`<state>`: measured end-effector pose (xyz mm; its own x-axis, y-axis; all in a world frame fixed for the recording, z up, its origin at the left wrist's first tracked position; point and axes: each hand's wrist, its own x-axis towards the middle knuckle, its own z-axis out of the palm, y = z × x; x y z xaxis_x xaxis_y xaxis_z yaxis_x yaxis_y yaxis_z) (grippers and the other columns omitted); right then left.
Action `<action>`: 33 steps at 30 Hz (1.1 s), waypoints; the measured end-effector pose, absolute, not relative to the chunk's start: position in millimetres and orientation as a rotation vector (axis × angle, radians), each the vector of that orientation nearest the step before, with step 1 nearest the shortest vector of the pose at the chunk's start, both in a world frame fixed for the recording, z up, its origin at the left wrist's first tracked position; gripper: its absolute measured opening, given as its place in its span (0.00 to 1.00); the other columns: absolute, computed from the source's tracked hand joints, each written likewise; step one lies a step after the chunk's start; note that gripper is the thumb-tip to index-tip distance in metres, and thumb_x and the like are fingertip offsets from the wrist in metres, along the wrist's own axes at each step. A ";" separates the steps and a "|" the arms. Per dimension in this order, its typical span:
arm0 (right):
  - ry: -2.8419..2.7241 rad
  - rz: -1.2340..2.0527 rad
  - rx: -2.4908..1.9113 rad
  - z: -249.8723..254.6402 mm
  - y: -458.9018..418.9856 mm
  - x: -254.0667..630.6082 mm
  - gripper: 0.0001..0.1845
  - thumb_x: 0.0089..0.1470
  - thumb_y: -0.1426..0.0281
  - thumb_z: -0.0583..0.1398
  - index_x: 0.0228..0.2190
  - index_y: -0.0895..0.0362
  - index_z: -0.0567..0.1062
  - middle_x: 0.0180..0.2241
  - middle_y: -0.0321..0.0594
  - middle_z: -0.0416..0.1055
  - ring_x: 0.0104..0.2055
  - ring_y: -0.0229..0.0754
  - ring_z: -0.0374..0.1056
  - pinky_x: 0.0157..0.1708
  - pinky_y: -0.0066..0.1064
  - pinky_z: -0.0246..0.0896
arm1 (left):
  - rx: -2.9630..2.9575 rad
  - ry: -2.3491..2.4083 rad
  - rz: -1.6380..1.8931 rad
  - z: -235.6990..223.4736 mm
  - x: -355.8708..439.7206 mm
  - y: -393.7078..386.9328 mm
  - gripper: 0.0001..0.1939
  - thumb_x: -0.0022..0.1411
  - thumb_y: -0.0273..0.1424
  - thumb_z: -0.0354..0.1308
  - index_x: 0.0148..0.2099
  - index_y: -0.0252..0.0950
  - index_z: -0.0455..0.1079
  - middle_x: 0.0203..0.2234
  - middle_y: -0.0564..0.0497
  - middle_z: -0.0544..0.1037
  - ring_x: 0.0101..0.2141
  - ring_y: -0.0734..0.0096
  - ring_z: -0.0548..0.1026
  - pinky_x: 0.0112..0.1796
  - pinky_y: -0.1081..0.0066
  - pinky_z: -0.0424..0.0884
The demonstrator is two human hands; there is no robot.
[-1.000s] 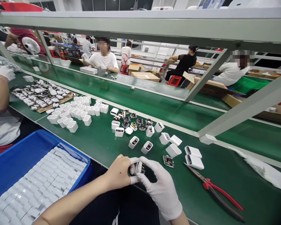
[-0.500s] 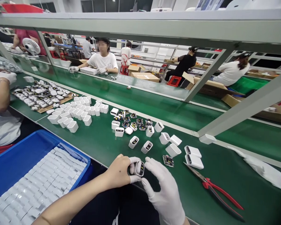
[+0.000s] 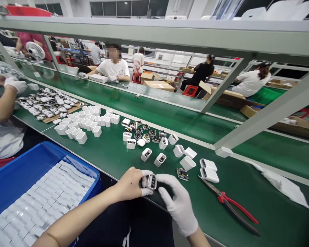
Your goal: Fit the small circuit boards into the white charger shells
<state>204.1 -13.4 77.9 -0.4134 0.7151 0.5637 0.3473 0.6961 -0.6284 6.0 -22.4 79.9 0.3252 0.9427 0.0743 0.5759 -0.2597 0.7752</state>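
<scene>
My left hand (image 3: 133, 184), bare with white finger cots, is closed round a small white charger shell (image 3: 151, 181) with a circuit board inside, at the near edge of the green bench (image 3: 118, 156). My right hand (image 3: 177, 202), in a white glove, pinches the same shell from the right. Just beyond lie two open shells with boards (image 3: 153, 157), a loose circuit board (image 3: 182, 174), an empty white shell (image 3: 189, 163) and two closed white chargers (image 3: 208, 170).
Red-handled pliers (image 3: 228, 203) lie right of my hands. A blue tray (image 3: 20, 171) with rows of white parts sits at lower left. Several white shells (image 3: 84, 121) and boards (image 3: 144, 132) crowd the bench. A co-worker's gloved hand (image 3: 15, 84) is at left. A white cloth (image 3: 280, 183) lies right.
My right hand drew back from the shell with its fingers apart, then came back and pinched it again. The left hand kept hold of the shell. The view shifted slightly.
</scene>
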 end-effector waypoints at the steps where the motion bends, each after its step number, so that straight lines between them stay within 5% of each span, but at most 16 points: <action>1: -1.996 0.542 -0.837 76.0 -15.7 209.2 0.13 0.59 0.71 0.58 0.47 0.53 0.71 0.44 0.43 0.74 0.47 0.45 0.71 0.45 0.39 0.71 | 1.906 1.316 0.746 81.7 5.2 -23.5 0.17 0.49 0.33 0.69 0.43 0.38 0.74 0.23 0.59 0.70 0.27 0.74 0.65 0.35 0.73 0.58; 5: -2.100 0.391 -0.733 75.7 -33.6 214.5 0.24 0.54 0.69 0.62 0.53 0.56 0.67 0.52 0.50 0.68 0.57 0.53 0.65 0.54 0.47 0.66 | 1.676 1.081 0.791 92.0 -0.4 -31.7 0.17 0.50 0.34 0.67 0.43 0.35 0.75 0.23 0.59 0.67 0.26 0.77 0.58 0.29 0.76 0.55; 9: -2.128 0.338 -0.624 91.9 -53.6 200.4 0.25 0.53 0.77 0.62 0.53 0.57 0.65 0.48 0.47 0.68 0.53 0.47 0.66 0.54 0.42 0.66 | 1.564 0.925 0.766 105.6 -4.8 -44.0 0.17 0.48 0.37 0.67 0.39 0.33 0.76 0.22 0.58 0.62 0.26 0.76 0.55 0.28 0.76 0.54; 20: -2.178 0.697 -0.615 125.3 -78.1 184.2 0.16 0.48 0.81 0.59 0.37 0.54 0.65 0.32 0.36 0.67 0.36 0.38 0.67 0.36 0.30 0.67 | 1.656 0.938 0.716 120.2 -9.9 -72.7 0.17 0.44 0.39 0.69 0.34 0.33 0.75 0.21 0.59 0.60 0.25 0.78 0.55 0.25 0.76 0.51; 28: -2.274 0.349 -0.692 100.5 -78.0 174.1 0.10 0.45 0.79 0.55 0.29 0.53 0.63 0.25 0.34 0.66 0.25 0.38 0.63 0.24 0.30 0.60 | 1.737 1.045 0.674 103.5 8.3 -78.3 0.12 0.45 0.34 0.66 0.26 0.34 0.66 0.20 0.59 0.62 0.24 0.78 0.58 0.26 0.75 0.53; 33: -2.095 0.046 -0.633 87.1 -69.5 179.1 0.12 0.56 0.76 0.57 0.42 0.55 0.66 0.36 0.39 0.71 0.38 0.43 0.69 0.43 0.41 0.67 | 1.873 1.233 0.945 101.7 17.0 -76.7 0.12 0.45 0.37 0.63 0.28 0.36 0.66 0.20 0.58 0.66 0.24 0.75 0.61 0.31 0.72 0.56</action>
